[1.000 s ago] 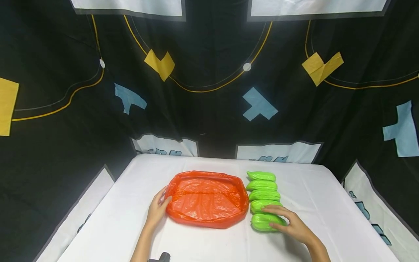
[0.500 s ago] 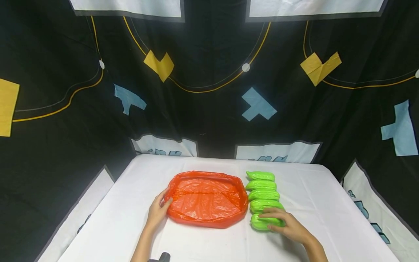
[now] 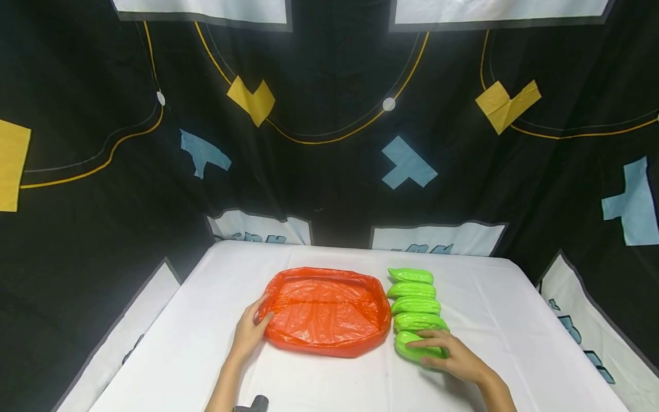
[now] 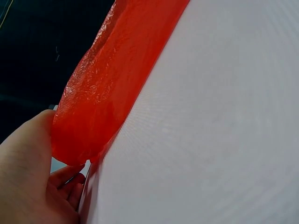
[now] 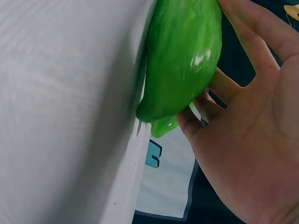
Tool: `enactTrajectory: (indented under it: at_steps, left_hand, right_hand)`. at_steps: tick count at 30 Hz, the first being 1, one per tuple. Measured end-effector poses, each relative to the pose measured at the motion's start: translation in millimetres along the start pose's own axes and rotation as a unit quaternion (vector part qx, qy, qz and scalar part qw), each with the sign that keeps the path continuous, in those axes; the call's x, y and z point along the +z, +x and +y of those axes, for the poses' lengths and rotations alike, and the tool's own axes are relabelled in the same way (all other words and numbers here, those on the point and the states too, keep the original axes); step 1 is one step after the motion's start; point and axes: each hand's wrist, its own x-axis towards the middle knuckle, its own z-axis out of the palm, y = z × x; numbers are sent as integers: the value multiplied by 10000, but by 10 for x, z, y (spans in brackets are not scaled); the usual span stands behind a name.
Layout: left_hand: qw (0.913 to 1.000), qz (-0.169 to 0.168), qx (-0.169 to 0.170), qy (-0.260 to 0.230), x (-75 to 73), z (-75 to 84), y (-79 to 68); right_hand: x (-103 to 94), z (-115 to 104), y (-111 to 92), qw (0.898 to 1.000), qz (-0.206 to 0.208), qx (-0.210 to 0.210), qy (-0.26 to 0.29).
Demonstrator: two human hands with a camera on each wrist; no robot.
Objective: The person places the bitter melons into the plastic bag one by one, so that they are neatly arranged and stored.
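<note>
A red plastic bag (image 3: 324, 315) is spread into a wide, shallow oval with raised sides at the middle of the table. My left hand (image 3: 249, 331) holds its left end, thumb and fingers curved round the side; in the left wrist view the fingertips are partly hidden behind the red plastic (image 4: 100, 84). To the bag's right, several shiny green peppers (image 3: 412, 290) lie in a column. My right hand (image 3: 455, 356) grips the nearest green pepper (image 3: 404, 343), which lies slanted; in the right wrist view the fingers go behind that pepper (image 5: 182, 56).
A white cloth covers the table (image 3: 309, 383). A dark grey object (image 3: 259, 403) shows at the left wrist. Black printed fabric (image 3: 329, 189) hangs behind the table and along both sides.
My right hand has moved slightly left and its fingers have come over the nearest green pepper, which has turned to a slant. The left hand stays at the bag's left end.
</note>
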Motion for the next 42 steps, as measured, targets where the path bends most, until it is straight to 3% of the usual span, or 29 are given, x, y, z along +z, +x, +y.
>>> enactTrajectory:
  at_steps: [4, 11, 24, 32, 42]
  left_hand:
    - [10000, 47, 43, 15, -15, 4, -2]
    - [9999, 53, 19, 96, -30, -6, -8]
    - [9999, -14, -72, 87, -22, -30, -64]
    - [9999, -26, -79, 135, -20, -13, -44]
    - [9998, -67, -120, 161, -6, 14, -33]
  right_hand:
    - [-9, 3, 29, 9995, -312, 30, 63]
    - [1, -22, 44, 9921, -770, 610, 786]
    - [53, -72, 33, 9725, -1010, 1152, 1755]
    - [90, -161, 80, 9758, -781, 252, 2026]
    - [210, -338, 330, 9812, -339, -284, 1881]
